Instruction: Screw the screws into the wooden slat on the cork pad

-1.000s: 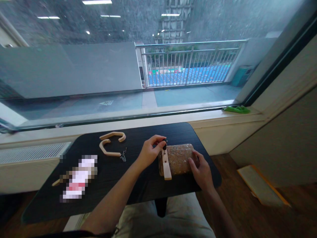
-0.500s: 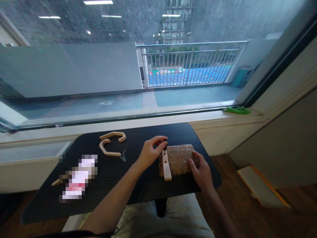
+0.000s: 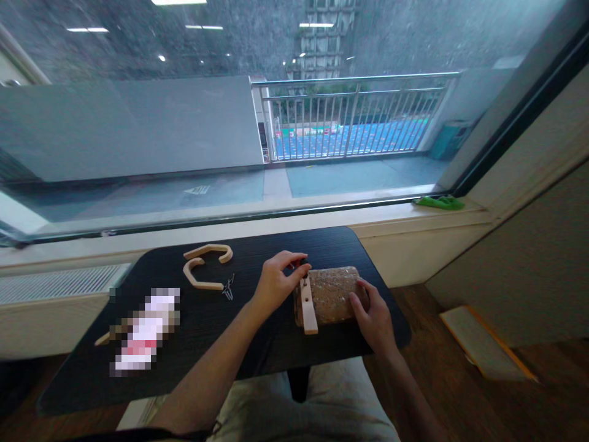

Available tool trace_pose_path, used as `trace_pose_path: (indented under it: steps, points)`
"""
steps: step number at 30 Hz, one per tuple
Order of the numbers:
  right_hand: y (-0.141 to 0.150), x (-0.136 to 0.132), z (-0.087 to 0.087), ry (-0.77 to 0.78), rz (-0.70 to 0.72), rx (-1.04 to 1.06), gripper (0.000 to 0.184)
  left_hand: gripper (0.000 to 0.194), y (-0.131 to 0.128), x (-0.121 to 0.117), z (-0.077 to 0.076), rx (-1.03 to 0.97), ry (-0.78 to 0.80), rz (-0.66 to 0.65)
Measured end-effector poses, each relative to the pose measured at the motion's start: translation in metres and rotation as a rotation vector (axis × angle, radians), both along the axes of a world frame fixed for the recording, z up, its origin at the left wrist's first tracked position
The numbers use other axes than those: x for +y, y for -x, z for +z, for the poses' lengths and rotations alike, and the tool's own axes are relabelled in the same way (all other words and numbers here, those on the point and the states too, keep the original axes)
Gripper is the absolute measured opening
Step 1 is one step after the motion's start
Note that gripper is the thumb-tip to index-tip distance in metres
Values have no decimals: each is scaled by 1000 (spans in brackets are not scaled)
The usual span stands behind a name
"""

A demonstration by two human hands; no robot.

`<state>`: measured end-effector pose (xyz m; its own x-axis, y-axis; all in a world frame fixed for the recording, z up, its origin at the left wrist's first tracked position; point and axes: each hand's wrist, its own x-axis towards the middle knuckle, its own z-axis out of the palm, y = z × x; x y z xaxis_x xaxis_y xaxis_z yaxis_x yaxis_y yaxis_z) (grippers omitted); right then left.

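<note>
A brown, speckled block in shiny clear wrap (image 3: 334, 298) lies on the black table. My right hand (image 3: 375, 316) is closed round its right end, thumb on top. Along the block's left side rests a pale wooden strip with dark holes (image 3: 309, 310), its near end jutting past the block. At the strip's far end, my left hand (image 3: 278, 279) pinches a small dark piece (image 3: 304, 263), mostly hidden by the thumb and fingers. Two curved wooden hooks, one farther (image 3: 209, 249) and one nearer (image 3: 196, 279), and several screws (image 3: 229, 288) lie left of my left hand.
A blurred-out white and pink item (image 3: 145, 331) lies on the table's left, with a wooden piece (image 3: 105, 337) sticking out from it. Behind the black table (image 3: 257, 362) runs a windowsill with a green cloth-like thing (image 3: 439, 202). A radiator (image 3: 59, 285) stands at left.
My left hand has shifted very slightly left at the strip's far end, and less of the dark piece shows. My right hand and the block stay put.
</note>
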<state>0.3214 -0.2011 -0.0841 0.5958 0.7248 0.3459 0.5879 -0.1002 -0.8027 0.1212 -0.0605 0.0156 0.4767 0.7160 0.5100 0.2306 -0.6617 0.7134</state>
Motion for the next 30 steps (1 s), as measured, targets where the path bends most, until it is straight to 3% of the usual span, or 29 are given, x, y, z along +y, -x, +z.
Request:
trace_pose_path:
  steps: [7,17,30]
  points:
    - [0,0,-1,2,-2,-5,45,16,1,-2,0,-39,27,59]
    - [-1,0,-1,-2,-1,-10,44,16,3,0,-2,35,-27,7]
    - [0,1,-1,11,-7,6,47,21,2,-4,5,37,39,-36]
